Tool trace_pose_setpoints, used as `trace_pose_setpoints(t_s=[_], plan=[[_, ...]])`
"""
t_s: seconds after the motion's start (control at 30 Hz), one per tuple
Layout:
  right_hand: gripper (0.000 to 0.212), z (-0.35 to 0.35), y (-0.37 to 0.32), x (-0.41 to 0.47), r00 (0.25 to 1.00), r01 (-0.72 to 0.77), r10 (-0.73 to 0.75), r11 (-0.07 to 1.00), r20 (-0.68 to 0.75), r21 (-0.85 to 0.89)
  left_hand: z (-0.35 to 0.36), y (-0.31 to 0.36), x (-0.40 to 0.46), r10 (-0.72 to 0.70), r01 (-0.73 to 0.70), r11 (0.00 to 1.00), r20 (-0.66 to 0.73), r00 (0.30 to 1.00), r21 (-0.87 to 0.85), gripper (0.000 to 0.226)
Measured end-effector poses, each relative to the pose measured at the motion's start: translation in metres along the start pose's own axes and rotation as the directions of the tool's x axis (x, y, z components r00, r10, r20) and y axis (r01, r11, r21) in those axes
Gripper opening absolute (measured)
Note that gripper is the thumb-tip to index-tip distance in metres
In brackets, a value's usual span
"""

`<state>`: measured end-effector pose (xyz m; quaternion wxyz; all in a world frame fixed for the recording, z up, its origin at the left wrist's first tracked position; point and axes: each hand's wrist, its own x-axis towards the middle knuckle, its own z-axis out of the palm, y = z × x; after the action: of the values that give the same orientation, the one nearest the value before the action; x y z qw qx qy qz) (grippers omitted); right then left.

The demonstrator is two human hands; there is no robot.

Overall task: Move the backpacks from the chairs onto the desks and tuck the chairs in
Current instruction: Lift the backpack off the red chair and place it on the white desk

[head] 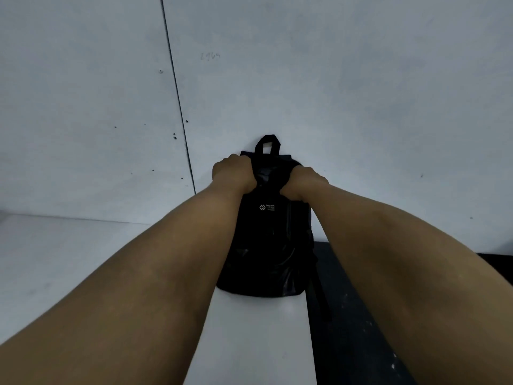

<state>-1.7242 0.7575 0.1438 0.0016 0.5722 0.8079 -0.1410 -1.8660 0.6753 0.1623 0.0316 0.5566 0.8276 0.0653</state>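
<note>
Two bare forearms reaching forward over the white surface (249, 343). Farther out, black backpack (266, 245) standing upright on that surface, back against the wall (333, 93), probably for support. Left hand (231, 173) and right hand (302, 182) clenched on the bag's top corners, one per side, fingers curled into fabric, likely steadying it while settling. Carry loop (268, 144) sticking up, untouched. No chair in view.

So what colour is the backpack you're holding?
Black, with a small white logo on the front. The backpack shows clearly in the head view, gripped near its top by both hands.
</note>
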Motion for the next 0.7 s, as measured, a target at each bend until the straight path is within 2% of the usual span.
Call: trace_pose_setpoints(t_s=[0.17, 0.3, 0.4, 0.5, 0.6, 0.7], plan=[[0.028, 0.023, 0.004, -0.039, 0.996, 0.009, -0.009, 1.0, 0.09, 0.009, 0.015, -0.003, -0.044, 0.015, -0.016, 1.0, -0.052, 0.999, -0.014, 0.024], [0.034, 0.046, 0.003, -0.07, 0.992, 0.007, -0.01, 1.0, 0.127, 0.022, 0.032, -0.01, -0.084, 0.014, -0.014, 0.999, -0.016, 1.0, -0.04, 0.023], [0.034, 0.065, 0.002, -0.096, 0.989, 0.004, -0.01, 0.999, 0.148, 0.043, 0.047, -0.021, -0.118, 0.011, -0.011, 0.998, -0.004, 1.0, -0.056, 0.014], [0.025, 0.084, -0.003, -0.122, 0.991, -0.005, -0.003, 0.998, 0.135, 0.056, 0.057, -0.035, -0.148, 0.023, -0.021, 0.998, 0.03, 0.999, -0.064, 0.004], [0.027, 0.11, -0.013, -0.156, 0.989, -0.015, 0.006, 0.998, 0.146, 0.063, 0.063, -0.053, -0.179, 0.046, -0.04, 0.997, 0.099, 0.994, -0.063, 0.008], [0.027, 0.142, -0.021, -0.193, 0.972, -0.032, 0.019, 0.998, 0.234, 0.054, 0.075, -0.071, -0.211, 0.078, -0.063, 0.995, 0.231, 0.97, -0.071, 0.015]])
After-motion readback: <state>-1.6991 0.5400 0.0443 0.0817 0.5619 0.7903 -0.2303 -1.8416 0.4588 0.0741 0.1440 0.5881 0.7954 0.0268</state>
